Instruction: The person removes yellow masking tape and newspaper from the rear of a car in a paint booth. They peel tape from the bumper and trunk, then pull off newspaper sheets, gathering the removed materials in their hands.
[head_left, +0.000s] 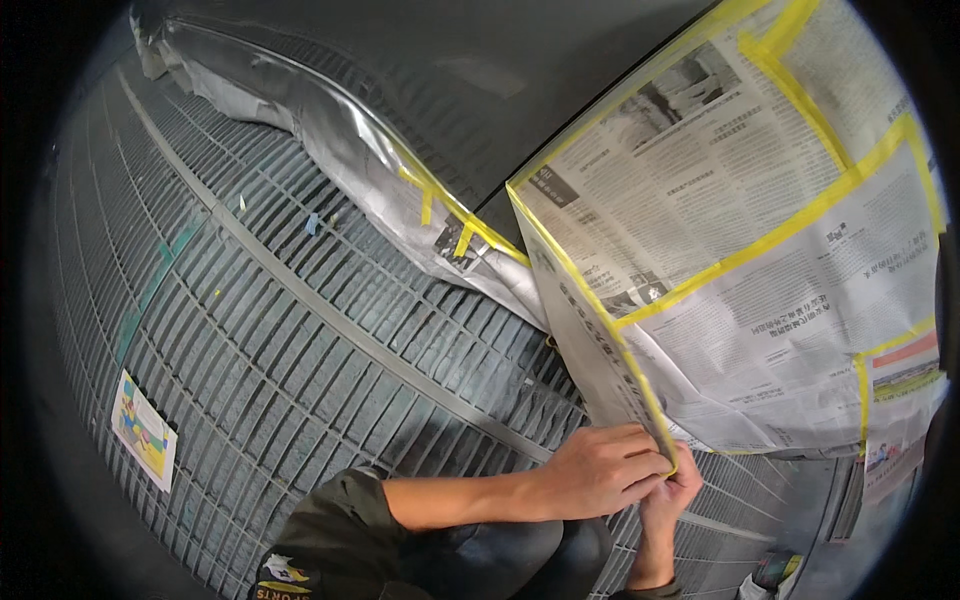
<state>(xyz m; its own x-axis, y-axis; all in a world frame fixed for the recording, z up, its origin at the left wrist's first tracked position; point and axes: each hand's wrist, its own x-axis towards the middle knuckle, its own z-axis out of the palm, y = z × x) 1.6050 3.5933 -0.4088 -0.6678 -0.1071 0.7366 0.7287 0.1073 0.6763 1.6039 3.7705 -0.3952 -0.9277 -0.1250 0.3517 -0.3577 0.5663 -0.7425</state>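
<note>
My left hand comes in from the left and pinches the lower end of a newspaper flap. My right hand sits just beyond it, its fingers on the same taped corner. Yellow masking tape runs along the flap's edge down to my fingertips. The flap adjoins a large newspaper covering, whose sheets are joined by yellow tape strips. My fingers partly hide the corner.
A dark glossy panel, apparently vehicle bodywork, lies ahead. Paper masking with short tape tabs hangs along its lower edge. Beneath is a metal floor grating with a colourful printed sheet. A tape roll is at lower right.
</note>
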